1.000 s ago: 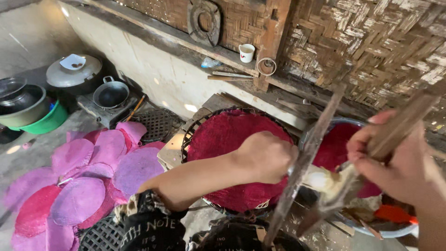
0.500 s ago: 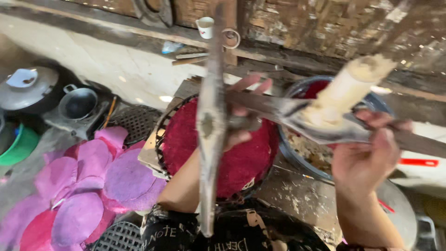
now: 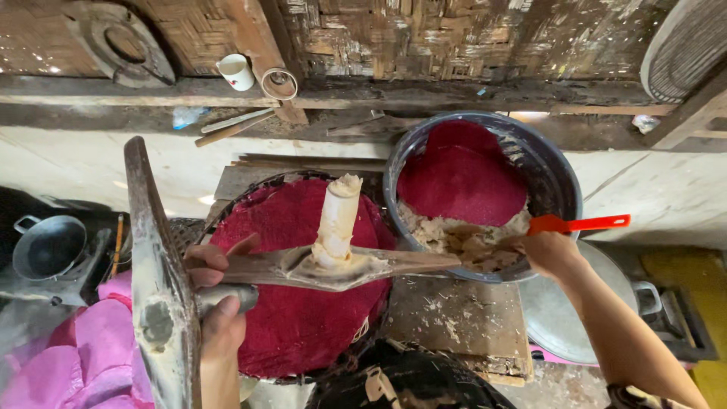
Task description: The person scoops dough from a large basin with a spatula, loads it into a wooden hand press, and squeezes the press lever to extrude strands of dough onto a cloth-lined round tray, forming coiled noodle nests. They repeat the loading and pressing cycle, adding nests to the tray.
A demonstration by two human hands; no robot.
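Fingers [image 3: 227, 261] of the left hand [image 3: 216, 303] clench the wooden tool [image 3: 333, 266]; right hand [image 3: 549, 254] grips the orange-handled spatula [image 3: 579, 224].

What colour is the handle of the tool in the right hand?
Bright orange-red handle, clearest in the head view.

On the ledge before me sit a white cup [image 3: 236, 72] and a roll of tape [image 3: 279, 83]; pink discs [image 3: 83, 356] lie spread at my left beside a small metal pot [image 3: 47, 246], a metal lid [image 3: 564, 318] at my right.
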